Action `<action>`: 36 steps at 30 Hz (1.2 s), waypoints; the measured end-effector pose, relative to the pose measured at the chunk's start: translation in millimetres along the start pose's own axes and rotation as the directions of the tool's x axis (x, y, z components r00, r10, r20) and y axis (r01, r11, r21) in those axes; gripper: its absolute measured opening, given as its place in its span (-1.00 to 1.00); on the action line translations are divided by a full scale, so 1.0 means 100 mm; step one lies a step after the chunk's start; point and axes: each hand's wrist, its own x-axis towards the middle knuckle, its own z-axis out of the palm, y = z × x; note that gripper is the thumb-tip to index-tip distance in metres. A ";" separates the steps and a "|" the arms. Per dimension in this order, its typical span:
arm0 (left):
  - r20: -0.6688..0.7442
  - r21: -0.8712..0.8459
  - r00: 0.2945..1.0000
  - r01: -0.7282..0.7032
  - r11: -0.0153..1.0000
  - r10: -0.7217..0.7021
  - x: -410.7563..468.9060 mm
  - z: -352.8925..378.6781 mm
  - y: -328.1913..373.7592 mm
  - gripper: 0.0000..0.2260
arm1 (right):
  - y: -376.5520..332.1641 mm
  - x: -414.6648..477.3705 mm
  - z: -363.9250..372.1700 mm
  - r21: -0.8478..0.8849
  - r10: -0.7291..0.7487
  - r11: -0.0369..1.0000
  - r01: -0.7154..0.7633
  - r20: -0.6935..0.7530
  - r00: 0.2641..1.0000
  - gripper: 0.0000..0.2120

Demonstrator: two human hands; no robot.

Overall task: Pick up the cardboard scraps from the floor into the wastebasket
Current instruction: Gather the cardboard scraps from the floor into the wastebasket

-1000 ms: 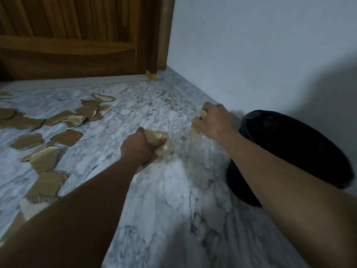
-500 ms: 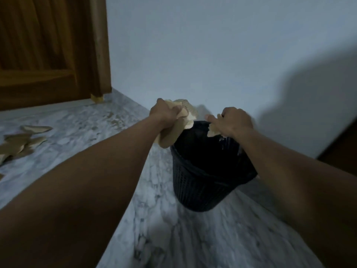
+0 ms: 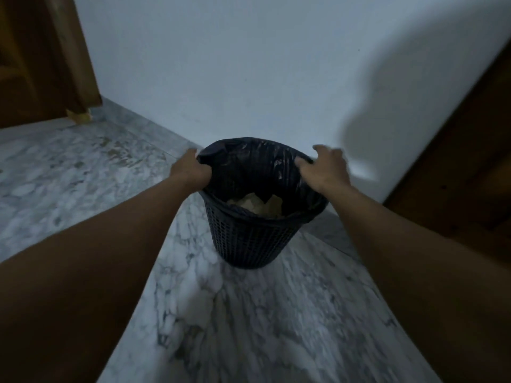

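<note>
Marble floor (image 3: 83,172), both hands gripping wastebasket (image 3: 249,239) liner (image 3: 249,158)

Left hand (image 3: 190,170) clenched; right hand (image 3: 327,170) curled, blurred.

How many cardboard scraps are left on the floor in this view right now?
1: a small scrap at the foot of the door frame, far left. Others may lie outside the view. The rest seen here sit inside the wastebasket, whose liner the left hand and right hand grip.

scraps (image 3: 255,203): pale cardboard pieces, piled inside the basket, low down
basket (image 3: 249,239): black mesh, upright on floor, lined with black bag (image 3: 262,161)
</note>
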 end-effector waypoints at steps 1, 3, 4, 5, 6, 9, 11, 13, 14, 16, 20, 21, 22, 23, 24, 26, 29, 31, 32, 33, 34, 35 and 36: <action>0.080 -0.057 0.997 0.008 0.998 -0.003 -0.06 0.01 -0.04 -0.51 | 0.11 -0.04 0.06 0.009 0.077 0.997 -0.078 0.028 0.997 -0.36; 0.178 -0.182 0.984 0.024 0.983 0.009 -0.15 0.01 -0.08 -0.54 | 0.27 -0.09 0.20 0.159 0.189 0.965 -0.207 0.125 0.974 -0.38; 0.191 -0.227 0.981 0.019 0.974 0.025 -0.17 0.00 -0.08 -0.57 | 0.30 -0.11 0.26 0.265 0.210 0.932 -0.246 0.158 0.965 -0.37; 0.188 -0.256 0.981 0.009 0.967 0.041 -0.18 -0.02 -0.08 -0.61 | 0.30 -0.11 0.30 0.358 0.216 0.896 -0.264 0.167 0.962 -0.36; 0.176 -0.274 0.983 0.005 0.962 0.045 -0.19 -0.05 -0.07 -0.64 | 0.27 -0.10 0.33 0.423 0.212 0.868 -0.261 0.161 0.964 -0.38; 0.121 -0.330 0.993 0.023 0.944 0.018 -0.19 -0.23 -0.14 -0.66 | 0.05 -0.04 0.43 0.504 0.156 0.837 -0.212 0.153 0.976 -0.47; 0.077 -0.358 0.997 0.042 0.933 -0.016 -0.15 -0.42 -0.25 -0.65 | -0.19 0.00 0.52 0.521 0.097 0.837 -0.170 0.165 0.981 -0.49; 0.031 -0.387 0.998 0.060 0.920 -0.052 -0.08 -0.65 -0.41 -0.64 | -0.48 0.06 0.65 0.551 0.027 0.825 -0.128 0.188 0.982 -0.51; 0.004 -0.396 0.997 0.068 0.916 -0.072 -0.03 -0.78 -0.51 -0.61 | -0.64 0.10 0.72 0.579 -0.010 0.807 -0.116 0.209 0.978 -0.50; -0.044 -0.398 0.992 0.091 0.913 -0.118 0.06 -1.08 -0.70 -0.54 | -0.98 0.19 0.92 0.606 -0.062 0.787 -0.117 0.267 0.962 -0.46; -0.146 -0.397 0.968 0.133 0.908 -0.206 0.15 -1.66 -1.00 -0.54 | -1.68 0.30 1.38 0.617 -0.123 0.771 -0.157 0.387 0.914 -0.37; -0.173 -0.390 0.958 0.148 0.909 -0.230 0.16 -1.79 -1.07 -0.54 | -1.87 0.31 1.52 0.621 -0.143 0.767 -0.162 0.412 0.900 -0.34; -0.201 -0.392 0.946 0.159 0.906 -0.253 0.18 -1.92 -1.15 -0.53 | -2.05 0.30 1.66 0.619 -0.168 0.770 -0.152 0.427 0.889 -0.32; -0.227 -0.405 0.933 0.171 0.898 -0.280 0.20 -2.04 -1.23 -0.52 | -2.22 0.29 1.78 0.608 -0.187 0.783 -0.132 0.431 0.883 -0.32; -0.259 -0.417 0.916 0.179 0.891 -0.306 0.22 -2.14 -1.32 -0.52 | -2.37 0.29 1.91 0.601 -0.211 0.792 -0.106 0.433 0.876 -0.34; -0.306 -0.424 0.889 0.193 0.885 -0.340 0.25 -2.32 -1.51 -0.52 | -2.64 0.27 2.15 0.602 -0.233 0.793 -0.097 0.446 0.864 -0.46; -0.351 -0.451 0.834 0.248 0.857 -0.426 0.30 -2.55 -1.83 -0.44 | -2.95 0.19 2.46 0.618 -0.282 0.783 -0.064 0.445 0.850 -0.73; -0.345 -0.483 0.806 0.287 0.827 -0.481 0.31 -2.62 -2.02 -0.39 | -3.08 0.14 2.63 0.601 -0.317 0.799 -0.020 0.448 0.836 -0.67; -0.340 -0.495 0.799 0.296 0.817 -0.496 0.32 -2.64 -2.11 -0.39 | -3.13 0.12 2.69 0.600 -0.327 0.800 -0.009 0.448 0.832 -0.61; -0.333 -0.503 0.796 0.303 0.809 -0.505 0.32 -2.65 -2.17 -0.39 | -3.17 0.09 2.72 0.598 -0.327 0.802 -0.003 0.444 0.834 -0.59; -0.322 -0.504 0.798 0.311 0.806 -0.510 0.32 -2.66 -2.22 -0.40 | -3.20 0.09 2.75 0.588 -0.329 0.809 0.014 0.433 0.839 -0.60; -0.304 -0.488 0.804 0.330 0.808 -0.511 0.33 -2.67 -2.25 -0.40 | -3.24 0.09 2.75 0.560 -0.324 0.827 0.036 0.424 0.846 -0.61; -0.287 -0.462 0.809 0.352 0.814 -0.513 0.34 -2.67 -2.28 -0.39 | -3.27 0.07 2.74 0.528 -0.327 0.846 0.071 0.411 0.851 -0.62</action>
